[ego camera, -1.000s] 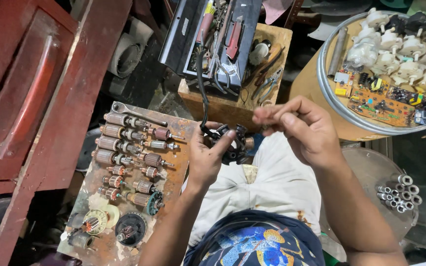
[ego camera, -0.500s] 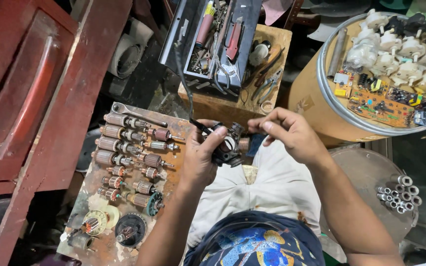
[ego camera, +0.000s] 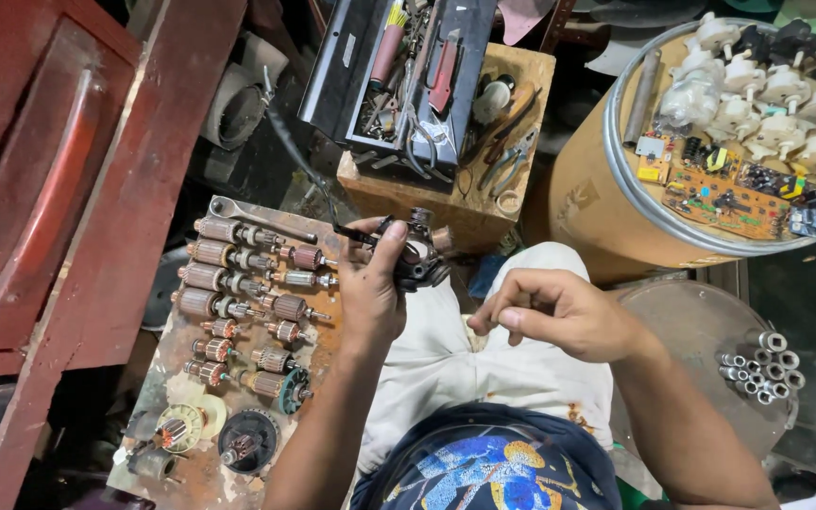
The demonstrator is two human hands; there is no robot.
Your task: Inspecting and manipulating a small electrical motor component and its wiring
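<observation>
My left hand [ego camera: 370, 283] grips a small black motor part [ego camera: 417, 253] with a round metal end, held up above my lap; a black cable [ego camera: 299, 161] runs from it up to the left. My right hand [ego camera: 559, 312] hovers lower and to the right over my white trousers, away from the part, fingers curled with fingertips pinched together; whether it holds something tiny I cannot tell. Left of my left hand lies a rusty board [ego camera: 167, 378] with several copper-wound motor armatures [ego camera: 238, 283] in rows.
A black open toolbox [ego camera: 399, 76] rests on a wooden crate [ego camera: 455, 203] ahead. A cardboard drum [ego camera: 587, 203] at right carries a tray of circuit boards and white parts. Metal sleeves [ego camera: 757, 364] lie on a round lid. Red wooden furniture [ego camera: 59, 170] stands at left.
My right hand has let go of the motor part and dropped down to the right over my lap. My left hand still holds the part, now lifted slightly.
</observation>
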